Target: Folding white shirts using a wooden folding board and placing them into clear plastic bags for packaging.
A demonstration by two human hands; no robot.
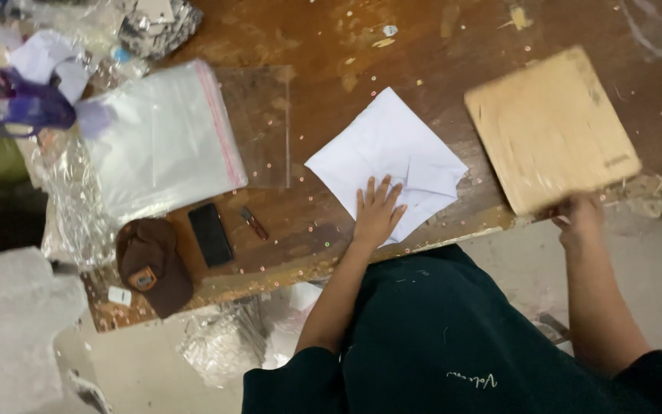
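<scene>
Far left, a purple and white bundle (28,100) is seen at the edge of the wooden desk (331,46), with crinkled clear plastic wrap (70,207) spread under it and a bit blurred. Just right of that, a stack of clear plastic bags (162,138) with a pink strip along one side is laid flat, and one more clear sheet (262,126) is tucked beside it. Below the bags, near the front edge of the desk, a brown cap (151,264) is parked, then a black phone (210,234), then a small reddish pen-like thing (253,223), all close together but not touching as far as can be told.

Around the middle, a folded white cloth (388,157) is laid out like a diamond, and the left hand (377,211) is pressed flat on its lower corner, fingers spread, nothing pinched. Tiny sparkly specks are scattered all over the desk around it.

Over on the right, a square wooden board (549,126) is held up at a tilt, blurry, and it's gripped at its lower edge by the right hand (578,218), which is closed around it; the exact finger placement can't be made out. A dark green garment (438,330) is worn by the person at the bottom.
</scene>
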